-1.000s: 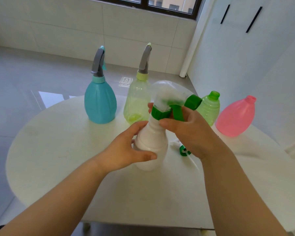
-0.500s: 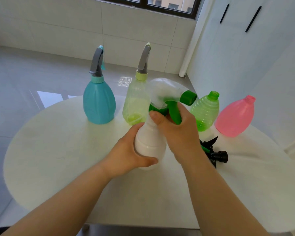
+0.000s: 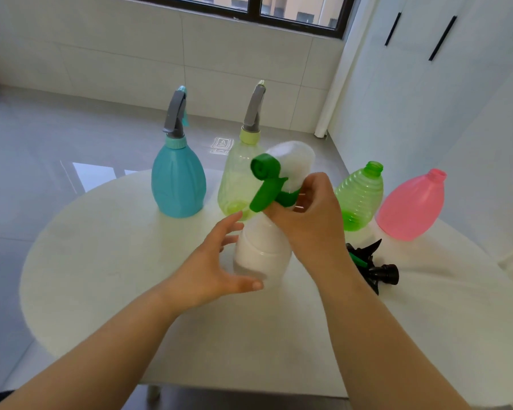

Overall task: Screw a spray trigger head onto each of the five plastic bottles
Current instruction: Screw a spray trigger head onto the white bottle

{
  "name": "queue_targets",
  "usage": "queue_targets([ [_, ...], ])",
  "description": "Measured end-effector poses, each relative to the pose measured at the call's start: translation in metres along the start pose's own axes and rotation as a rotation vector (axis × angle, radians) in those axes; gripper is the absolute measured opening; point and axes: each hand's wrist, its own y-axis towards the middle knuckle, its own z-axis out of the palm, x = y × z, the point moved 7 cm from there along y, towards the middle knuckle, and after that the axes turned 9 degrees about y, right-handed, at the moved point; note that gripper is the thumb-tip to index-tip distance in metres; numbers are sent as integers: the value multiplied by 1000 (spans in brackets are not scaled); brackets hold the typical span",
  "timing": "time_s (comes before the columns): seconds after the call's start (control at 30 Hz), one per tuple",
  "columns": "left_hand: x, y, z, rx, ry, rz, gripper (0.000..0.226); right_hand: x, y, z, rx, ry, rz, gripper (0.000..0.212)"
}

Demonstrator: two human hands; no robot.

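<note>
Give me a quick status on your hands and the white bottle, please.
Left hand open beside white opaque plastic bottle. Right hand grips green-and-white spray trigger head at its neck. Nothing blocks them.

The right hand [image 3: 311, 223] grips the spray trigger head [image 3: 267, 184] at its green collar, seated on the white bottle [image 3: 261, 255]. The bottle stands upright on the table [image 3: 101, 261]. The left hand [image 3: 214, 270] is spread open just beside the bottle body.
</note>
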Motion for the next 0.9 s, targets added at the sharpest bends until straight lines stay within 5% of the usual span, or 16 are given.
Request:
queue_targets([
  [0.13,-8,-2,17,-132,-52,16,99,-7,-3,9,-4,39,45,40],
  [0.33,-14,8,20,-86,-11,60,74,-7,3,8,352,132,170,16],
  [0.77,-16,13,23,-104,1,113,76,-13,-2,1,-164,44,106,11],
  [0.9,-19,11,24,10,-99,131,78,-12,-1,7,177,103,211,12],
])
